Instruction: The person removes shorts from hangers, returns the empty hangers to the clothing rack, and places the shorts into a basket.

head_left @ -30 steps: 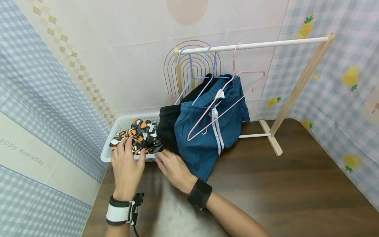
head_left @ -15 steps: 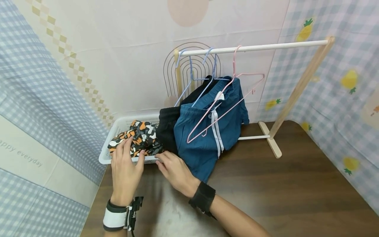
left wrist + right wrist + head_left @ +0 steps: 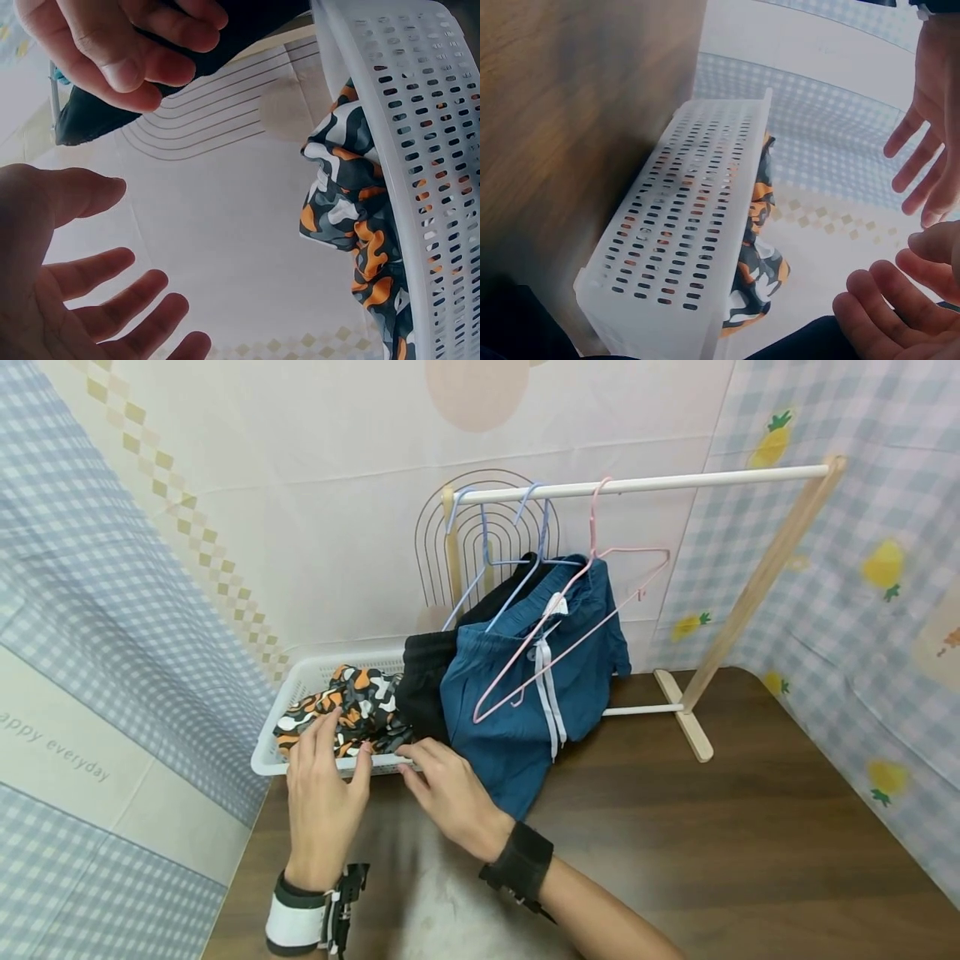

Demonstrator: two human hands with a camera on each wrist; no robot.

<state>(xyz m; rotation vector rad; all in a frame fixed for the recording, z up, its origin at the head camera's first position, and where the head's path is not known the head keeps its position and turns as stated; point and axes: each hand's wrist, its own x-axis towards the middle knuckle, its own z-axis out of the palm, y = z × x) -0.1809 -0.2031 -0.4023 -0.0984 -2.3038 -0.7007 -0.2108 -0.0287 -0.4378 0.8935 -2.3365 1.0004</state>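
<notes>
A white perforated basket (image 3: 264, 753) stands at the left of the table, with a bundled camouflage garment (image 3: 367, 700) in orange, black, grey and white inside. My left hand (image 3: 322, 806) hovers over the basket's front edge, fingers spread and holding nothing; the left wrist view shows this hand (image 3: 90, 277) apart from the garment (image 3: 341, 191). My right hand (image 3: 459, 797) is at the basket's front right corner, beside the shorts. Its fingers (image 3: 889, 300) are loosely bent around nothing in the right wrist view. Black shorts (image 3: 426, 685) and blue shorts (image 3: 491, 710) hang close by.
A rack with a white bar (image 3: 705, 481) and wooden legs stands at the back. Blue hangers (image 3: 542, 527) carry the shorts, and a pink hanger (image 3: 501, 687) hangs bare before them. Brown tabletop (image 3: 712, 843) extends to the right. Patterned cloth walls surround the table.
Both wrists have drawn back slightly toward me, while the fingers stay near the basket's front edge. The basket, the garment and the hanging shorts look the same.
</notes>
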